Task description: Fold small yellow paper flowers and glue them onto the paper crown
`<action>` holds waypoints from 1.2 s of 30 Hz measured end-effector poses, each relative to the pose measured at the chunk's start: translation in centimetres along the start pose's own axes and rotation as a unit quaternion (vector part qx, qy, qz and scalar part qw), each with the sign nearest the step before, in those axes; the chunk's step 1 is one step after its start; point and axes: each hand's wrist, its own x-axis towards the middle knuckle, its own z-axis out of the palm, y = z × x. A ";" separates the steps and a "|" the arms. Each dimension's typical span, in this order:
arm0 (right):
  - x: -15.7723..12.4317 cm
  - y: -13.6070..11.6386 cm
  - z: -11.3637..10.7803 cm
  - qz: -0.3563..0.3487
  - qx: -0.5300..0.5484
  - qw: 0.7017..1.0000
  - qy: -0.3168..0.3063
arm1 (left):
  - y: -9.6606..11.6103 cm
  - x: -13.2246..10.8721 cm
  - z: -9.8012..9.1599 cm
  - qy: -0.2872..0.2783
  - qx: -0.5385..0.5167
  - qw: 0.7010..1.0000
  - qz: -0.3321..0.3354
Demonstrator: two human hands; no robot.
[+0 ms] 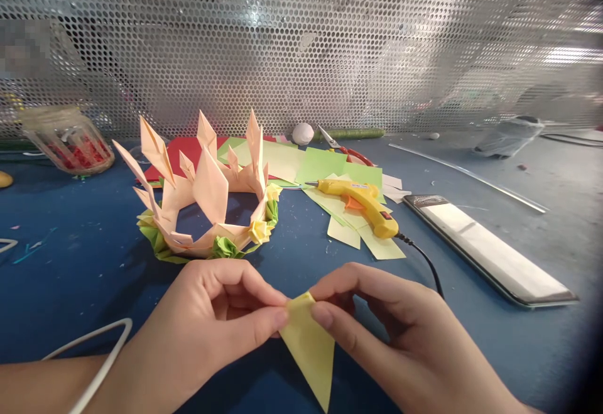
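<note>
A folded piece of yellow paper (311, 351), its long point toward me, is held between my two hands low in the middle of the view. My left hand (211, 323) pinches its upper left edge between thumb and forefinger. On the other side, my right hand (377, 326) grips the upper right edge the same way; a small fold shows at the top between the fingertips. Just beyond my left hand stands a peach paper crown (211, 188) with tall pointed pieces, trimmed with yellow paper flowers (259, 230) and green paper leaves (227, 247).
A yellow glue gun (362, 197) lies on green paper sheets (325, 161), its black cord (424, 257) trailing right. Red-handled scissors (355, 155) are behind it. A phone (490, 247) lies at right, a tilted jar (70, 141) at left. Perforated metal (301, 43) stands at the back.
</note>
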 end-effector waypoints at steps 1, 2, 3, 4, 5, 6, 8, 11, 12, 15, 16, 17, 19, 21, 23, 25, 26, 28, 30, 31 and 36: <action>0.0 -0.1 0.0 -0.015 -0.003 1.000 -0.002 | 0.0 0.0 0.1 -0.006 -0.007 1.000 0.000; 0.0 -0.2 0.0 -0.024 -0.008 1.000 -0.001 | -0.1 0.0 0.1 -0.013 -0.014 1.000 -0.001; -0.1 -0.3 0.0 -0.032 -0.012 0.999 -0.003 | 0.0 0.0 0.2 -0.020 -0.021 1.000 -0.003; -0.1 -0.4 -0.1 -0.040 -0.014 0.999 -0.003 | 0.0 0.0 0.2 -0.024 -0.028 0.999 -0.009; -0.2 -0.4 -0.1 -0.043 -0.015 0.999 -0.004 | 0.1 -0.1 0.3 -0.029 -0.033 0.999 -0.017; -0.3 -0.5 -0.1 -0.046 -0.014 0.999 -0.009 | 0.2 -0.1 0.4 -0.029 -0.035 0.999 -0.026; -0.3 -0.5 -0.1 -0.048 -0.010 0.999 -0.020 | 0.5 -0.1 0.5 -0.026 -0.029 0.999 -0.036; -0.4 -0.5 -0.2 -0.051 -0.009 0.998 -0.031 | 0.7 -0.2 0.7 -0.030 -0.009 0.999 -0.036; -0.4 -0.5 -0.2 -0.053 -0.009 0.998 -0.032 | 0.7 -0.2 0.7 -0.036 -0.007 0.999 -0.037; -0.5 -0.4 -0.2 -0.064 -0.006 0.997 -0.032 | 0.6 -0.2 0.6 -0.046 -0.008 0.998 -0.041; -0.5 -0.4 -0.2 -0.063 -0.003 0.997 -0.035 | 0.6 -0.2 0.5 -0.047 -0.010 0.998 -0.040; -0.5 -0.3 -0.2 -0.059 0.004 0.997 -0.039 | 0.7 -0.2 0.5 -0.048 -0.011 0.998 -0.039; -0.4 -0.3 -0.1 -0.040 0.013 0.998 -0.043 | 0.7 -0.1 0.4 -0.050 -0.014 0.998 -0.035; -0.3 -0.2 -0.1 -0.028 0.016 0.999 -0.025 | 0.8 0.0 0.4 -0.045 -0.019 0.998 -0.025; -0.2 -0.2 0.0 -0.024 0.010 0.999 -0.020 | 0.7 0.2 0.3 -0.032 -0.034 0.999 -0.014; -0.2 -0.2 0.1 -0.015 -0.009 0.999 -0.034 | 0.5 0.3 0.1 -0.014 -0.057 0.998 -0.004; -0.2 -0.2 0.2 -0.007 -0.022 0.999 -0.038 | 0.4 0.3 0.0 -0.007 -0.064 0.998 0.002; -0.2 -0.1 0.2 0.005 -0.039 0.999 -0.023 | 0.1 0.3 -0.1 0.011 -0.067 0.998 0.008; -0.2 -0.1 0.1 0.000 -0.034 0.999 0.003 | -0.1 0.3 0.0 0.024 -0.052 0.998 0.004; -0.1 -0.1 0.0 -0.005 -0.031 0.999 0.008 | -0.1 0.3 0.1 0.025 -0.037 0.999 -0.001; -0.1 -0.1 -0.4 -0.034 -0.059 0.998 0.001 | 0.3 0.0 0.8 -0.014 0.077 0.997 0.007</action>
